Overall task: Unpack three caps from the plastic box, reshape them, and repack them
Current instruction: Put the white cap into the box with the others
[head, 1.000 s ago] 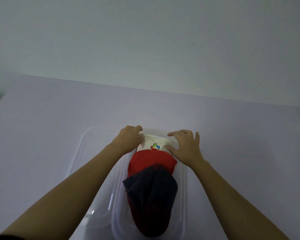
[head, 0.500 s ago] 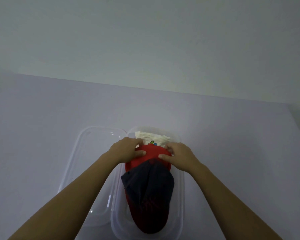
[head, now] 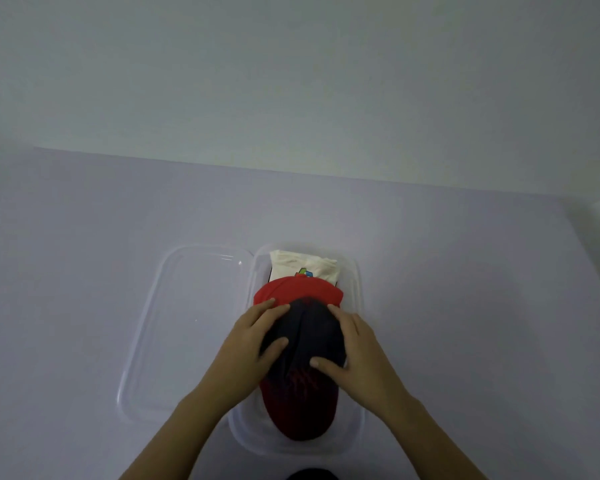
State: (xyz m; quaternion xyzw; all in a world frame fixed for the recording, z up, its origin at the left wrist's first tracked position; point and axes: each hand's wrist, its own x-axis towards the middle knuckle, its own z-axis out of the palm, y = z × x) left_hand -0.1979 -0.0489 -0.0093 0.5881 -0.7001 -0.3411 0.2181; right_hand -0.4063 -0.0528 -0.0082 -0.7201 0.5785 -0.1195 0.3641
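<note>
Dark fabric of the nearest cap (head: 305, 337) fills the near half of the clear plastic box (head: 355, 427), its red brim end toward the person. The left hand (head: 246, 344) and right hand (head: 357, 351) lie on either side of its crown, fingers fairly straight and slightly apart, thumbs pressing on top. It partly overlaps a red cap (head: 291, 292). A white cap (head: 302, 266) sits at the far end. A clear lid (head: 187, 323) lies flat just left of the box on the pale table (head: 465, 306).
</note>
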